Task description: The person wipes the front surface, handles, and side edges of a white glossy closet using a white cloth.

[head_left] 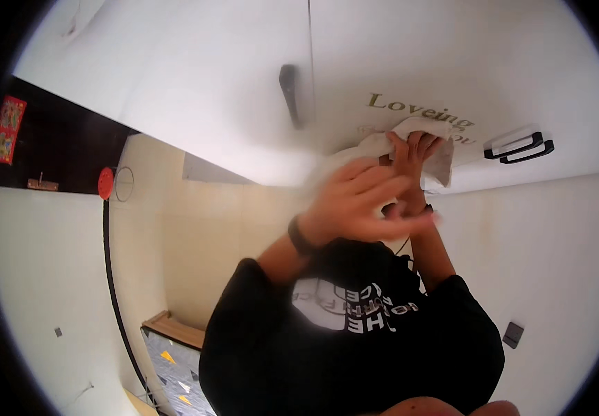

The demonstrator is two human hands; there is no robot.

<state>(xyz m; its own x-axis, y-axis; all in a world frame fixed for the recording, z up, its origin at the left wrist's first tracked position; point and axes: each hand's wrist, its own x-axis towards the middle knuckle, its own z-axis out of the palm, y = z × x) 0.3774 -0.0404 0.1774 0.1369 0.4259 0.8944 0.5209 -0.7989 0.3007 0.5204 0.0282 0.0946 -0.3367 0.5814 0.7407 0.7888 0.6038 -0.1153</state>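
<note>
My right hand (416, 147) is raised with its fingers bent over a crumpled white cloth (438, 166). The cloth lies against a white cabinet door (410, 55), beside gold lettering. A dark band circles the right wrist. My left hand (358, 201) is in front of and to the left of the right one, smeared by motion. Its thumb and fingers look spread, with nothing clearly held. A black watch (301, 236) is on the left wrist. Behind the left hand, part of the cloth and the right forearm are hidden.
Black handles (289, 96) stick out from the cabinet, with a pair (519, 147) farther right. A dark door or panel (56, 149) with a red decoration (8, 130) stands at left. A patterned bed or mattress (174, 367) is lower left. A dark wall switch (513, 335) is lower right.
</note>
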